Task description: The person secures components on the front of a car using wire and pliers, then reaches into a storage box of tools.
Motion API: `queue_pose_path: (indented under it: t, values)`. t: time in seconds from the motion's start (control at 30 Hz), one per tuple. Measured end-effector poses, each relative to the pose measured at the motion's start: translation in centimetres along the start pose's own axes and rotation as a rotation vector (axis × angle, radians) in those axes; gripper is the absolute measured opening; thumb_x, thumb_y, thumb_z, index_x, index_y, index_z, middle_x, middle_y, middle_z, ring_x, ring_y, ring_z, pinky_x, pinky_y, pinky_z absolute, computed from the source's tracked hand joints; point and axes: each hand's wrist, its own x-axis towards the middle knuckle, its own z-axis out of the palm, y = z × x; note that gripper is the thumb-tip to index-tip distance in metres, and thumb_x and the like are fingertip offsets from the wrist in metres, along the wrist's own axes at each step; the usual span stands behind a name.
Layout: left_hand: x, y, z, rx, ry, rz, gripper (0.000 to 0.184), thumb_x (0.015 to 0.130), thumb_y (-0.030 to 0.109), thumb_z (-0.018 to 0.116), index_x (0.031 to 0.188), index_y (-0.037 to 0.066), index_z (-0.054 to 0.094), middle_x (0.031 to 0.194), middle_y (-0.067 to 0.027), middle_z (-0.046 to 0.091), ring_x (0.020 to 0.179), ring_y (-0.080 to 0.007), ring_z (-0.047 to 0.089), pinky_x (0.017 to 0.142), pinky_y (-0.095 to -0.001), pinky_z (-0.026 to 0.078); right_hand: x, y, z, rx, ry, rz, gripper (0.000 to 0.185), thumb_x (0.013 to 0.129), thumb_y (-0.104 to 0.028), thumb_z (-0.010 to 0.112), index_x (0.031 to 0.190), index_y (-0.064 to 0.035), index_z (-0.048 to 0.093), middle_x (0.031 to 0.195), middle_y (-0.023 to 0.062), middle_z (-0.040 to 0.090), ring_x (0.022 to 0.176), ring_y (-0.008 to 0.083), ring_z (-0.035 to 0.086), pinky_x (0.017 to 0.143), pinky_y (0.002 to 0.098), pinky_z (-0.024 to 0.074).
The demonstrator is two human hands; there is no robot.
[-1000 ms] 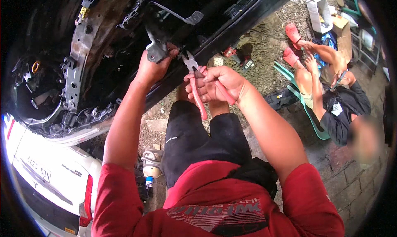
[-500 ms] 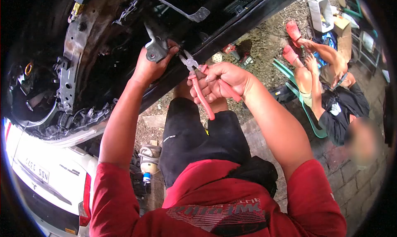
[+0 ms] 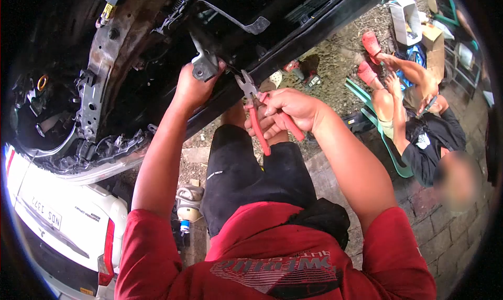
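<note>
My right hand (image 3: 285,114) is closed round the red handles of a pair of pliers (image 3: 256,102). The pliers' metal jaws stand apart and point up at the dark vehicle body. Left of them, my left hand (image 3: 195,85) grips behind a metal bracket (image 3: 205,67) with a hole in it. The fingertips of that hand are partly hidden by the bracket. A thin piece shows between the left fingertips and the jaws, too small to make out. Above hangs a bent metal pedal arm (image 3: 238,21).
A seated person (image 3: 429,137) with red clogs is at the right, by a green chair (image 3: 390,148). A red power tool (image 3: 296,68) lies on the gravel. At the lower left stands a white car (image 3: 68,211). A white box (image 3: 405,18) is at the upper right.
The pliers and my right hand have moved slightly down, with the jaws spread a little wider. My left hand stays at the bracket. The view has shifted slightly.
</note>
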Motion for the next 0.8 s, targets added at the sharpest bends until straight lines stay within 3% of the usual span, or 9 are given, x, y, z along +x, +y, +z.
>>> queue_pose_path:
  t: [0.17,0.3,0.37,0.4,0.47,0.57,0.8]
  values:
    - [0.2,-1.6,-0.5,0.037,-0.006,-0.058,0.033,0.092,0.036,0.079,0.096,0.004,0.074,0.083,-0.0167,0.074,0.078,-0.0321,0.073,0.073,-0.0409,0.054,0.6,-0.8,0.6,-0.078,0.101,0.002,0.036,0.093,-0.001,0.052,0.128,0.0030,0.055,0.113,0.0240,0.072,0.100,0.0334,0.076,0.075,0.0376,0.0635]
    - [1.0,0.5,-0.3,0.212,-0.041,-0.143,0.035,0.093,0.037,0.078,0.093,0.003,0.073,0.082,-0.0198,0.073,0.078,-0.0365,0.072,0.072,-0.0436,0.054,1.4,-0.6,0.8,-0.076,0.155,0.010,0.034,0.091,-0.001,0.053,0.125,0.0017,0.056,0.105,0.0189,0.072,0.092,0.0295,0.075,0.071,0.0368,0.0614]
    - [1.1,-0.6,0.4,0.176,-0.022,-0.080,0.034,0.094,0.036,0.076,0.093,0.002,0.072,0.083,-0.0210,0.072,0.078,-0.0377,0.071,0.071,-0.0441,0.054,1.8,-0.3,0.6,-0.133,0.169,-0.071,0.037,0.091,-0.002,0.053,0.126,0.0056,0.057,0.098,0.0167,0.069,0.086,0.0285,0.073,0.082,0.0389,0.0611]
    - [1.1,-0.8,0.7,0.143,-0.003,-0.016,0.033,0.096,0.035,0.074,0.093,0.002,0.072,0.083,-0.0221,0.072,0.079,-0.0390,0.071,0.071,-0.0447,0.054,1.9,-0.2,1.0,-0.135,0.170,-0.069,0.037,0.091,-0.002,0.053,0.126,0.0056,0.057,0.098,0.0167,0.069,0.086,0.0285,0.073,0.082,0.0389,0.0611]
    - [0.9,-1.0,0.9,0.154,-0.001,-0.012,0.031,0.097,0.033,0.073,0.093,0.002,0.072,0.083,-0.0220,0.072,0.079,-0.0388,0.071,0.071,-0.0447,0.054,2.2,0.2,1.8,-0.084,0.189,-0.158,0.026,0.092,-0.002,0.054,0.116,0.0044,0.059,0.089,0.0127,0.065,0.076,0.0244,0.067,0.077,0.0371,0.0582]
    - [0.9,-1.2,0.9,0.185,0.002,-0.007,0.029,0.099,0.031,0.071,0.094,0.003,0.073,0.084,-0.0217,0.072,0.080,-0.0381,0.072,0.071,-0.0443,0.054,2.3,0.5,2.7,-0.093,0.182,-0.195,0.022,0.093,-0.004,0.054,0.113,0.0039,0.058,0.086,0.0113,0.063,0.074,0.0230,0.064,0.074,0.0367,0.0563]
    - [1.1,-1.5,1.0,0.112,0.020,-0.027,0.029,0.099,0.033,0.072,0.097,0.004,0.075,0.088,-0.0214,0.074,0.083,-0.0372,0.073,0.074,-0.0446,0.055,3.1,1.5,4.0,-0.140,0.237,-0.267,0.021,0.094,-0.006,0.056,0.113,0.0031,0.057,0.086,0.0106,0.065,0.072,0.0230,0.067,0.068,0.0341,0.0545]
